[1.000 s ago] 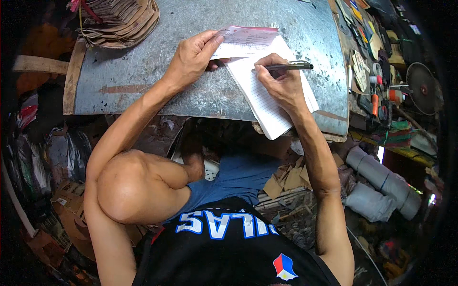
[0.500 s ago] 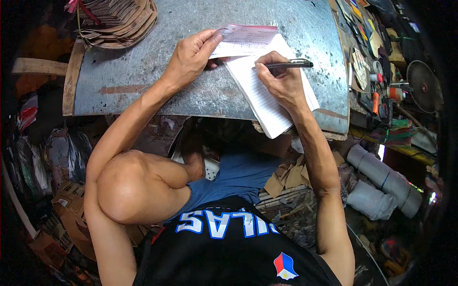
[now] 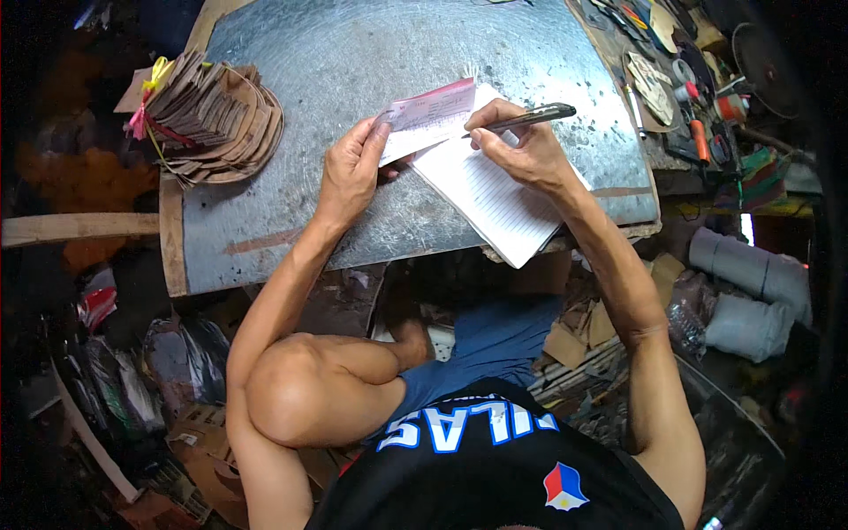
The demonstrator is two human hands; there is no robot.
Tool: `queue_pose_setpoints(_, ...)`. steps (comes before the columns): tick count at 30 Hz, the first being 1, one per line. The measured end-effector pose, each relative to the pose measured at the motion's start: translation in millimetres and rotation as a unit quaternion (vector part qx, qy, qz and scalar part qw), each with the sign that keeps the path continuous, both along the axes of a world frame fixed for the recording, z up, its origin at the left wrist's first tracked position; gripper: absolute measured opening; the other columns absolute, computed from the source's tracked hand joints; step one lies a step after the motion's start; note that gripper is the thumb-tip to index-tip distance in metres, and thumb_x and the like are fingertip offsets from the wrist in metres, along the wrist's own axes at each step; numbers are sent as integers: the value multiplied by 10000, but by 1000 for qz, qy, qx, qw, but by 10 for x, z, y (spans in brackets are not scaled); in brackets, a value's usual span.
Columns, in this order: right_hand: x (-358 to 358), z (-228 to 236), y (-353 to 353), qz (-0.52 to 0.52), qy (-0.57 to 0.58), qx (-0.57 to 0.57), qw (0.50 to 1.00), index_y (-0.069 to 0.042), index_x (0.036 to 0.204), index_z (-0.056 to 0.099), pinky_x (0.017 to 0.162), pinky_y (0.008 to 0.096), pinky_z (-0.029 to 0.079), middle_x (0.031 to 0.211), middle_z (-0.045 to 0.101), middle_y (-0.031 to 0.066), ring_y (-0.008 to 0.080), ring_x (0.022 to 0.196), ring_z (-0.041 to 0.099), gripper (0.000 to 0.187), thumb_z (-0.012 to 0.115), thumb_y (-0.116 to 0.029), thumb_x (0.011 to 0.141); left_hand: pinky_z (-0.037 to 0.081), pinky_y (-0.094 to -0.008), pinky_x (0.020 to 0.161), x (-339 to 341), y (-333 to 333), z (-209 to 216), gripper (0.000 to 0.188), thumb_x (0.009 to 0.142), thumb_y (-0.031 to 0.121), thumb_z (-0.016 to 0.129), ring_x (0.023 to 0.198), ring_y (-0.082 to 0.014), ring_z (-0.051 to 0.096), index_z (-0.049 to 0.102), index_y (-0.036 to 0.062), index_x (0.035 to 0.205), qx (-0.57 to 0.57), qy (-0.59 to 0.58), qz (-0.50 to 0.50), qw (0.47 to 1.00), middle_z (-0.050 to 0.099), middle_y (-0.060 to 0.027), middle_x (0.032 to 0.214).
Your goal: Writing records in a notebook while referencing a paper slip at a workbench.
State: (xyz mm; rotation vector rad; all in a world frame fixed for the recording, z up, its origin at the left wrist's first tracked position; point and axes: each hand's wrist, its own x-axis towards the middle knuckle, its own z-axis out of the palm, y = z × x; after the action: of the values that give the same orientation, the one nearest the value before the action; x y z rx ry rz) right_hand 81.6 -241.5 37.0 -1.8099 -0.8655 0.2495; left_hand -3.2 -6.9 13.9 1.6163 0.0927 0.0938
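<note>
My left hand (image 3: 353,172) pinches a printed paper slip (image 3: 430,117) with a pink-red top edge between thumb and fingers, tilted up from the table. The slip covers the upper left of a lined white notepad (image 3: 499,199), which lies slantwise with its lower corner past the table's near edge. In my right hand (image 3: 523,155) is a black pen (image 3: 541,115), gripped for writing, its tip at the pad's upper part beside the slip. Whether the tip touches paper I cannot tell. My right wrist rests over the pad's right side.
Stacked brown cut-out pieces (image 3: 212,119), tied with ribbons, stand at the left of the metal-topped table (image 3: 291,203). Along the right is a bench with an orange-handled tool (image 3: 700,140), tape rolls and a round fan (image 3: 767,71). Grey wrapped rolls (image 3: 749,265) lie lower right.
The whole view has shifted and turned, so the table sits lower at the left. The slip now slants more, its right end raised. Both hands keep their hold on slip and pen.
</note>
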Motion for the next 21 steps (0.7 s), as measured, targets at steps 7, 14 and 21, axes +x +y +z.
queue_pose_setpoints(7,-80,-114,-15,-32,71,-3,997,-5,862,617,687,237,459,760,608,0,72,730,567,106,630,-107,885,535,-218,594,17,42,-5,313,1002,224,480,751,-85,642,595,0,1190,-1,-5,-25,1000,678,-53,889)
queue_pose_setpoints(14,-96,-145,24,-40,32,2,999,-1,903,631,683,232,467,797,622,15,68,743,570,83,625,-79,873,533,-213,598,-2,44,30,319,1004,236,480,748,-82,640,593,6,1193,5,2,-18,1000,677,-54,894)
queue_pose_setpoints(21,-91,-163,-17,-28,36,-46,998,3,886,626,629,221,436,779,603,6,58,708,522,80,622,-76,873,533,-211,583,4,28,31,317,1003,229,481,738,-84,638,591,-3,1189,3,8,-16,1000,675,-54,877)
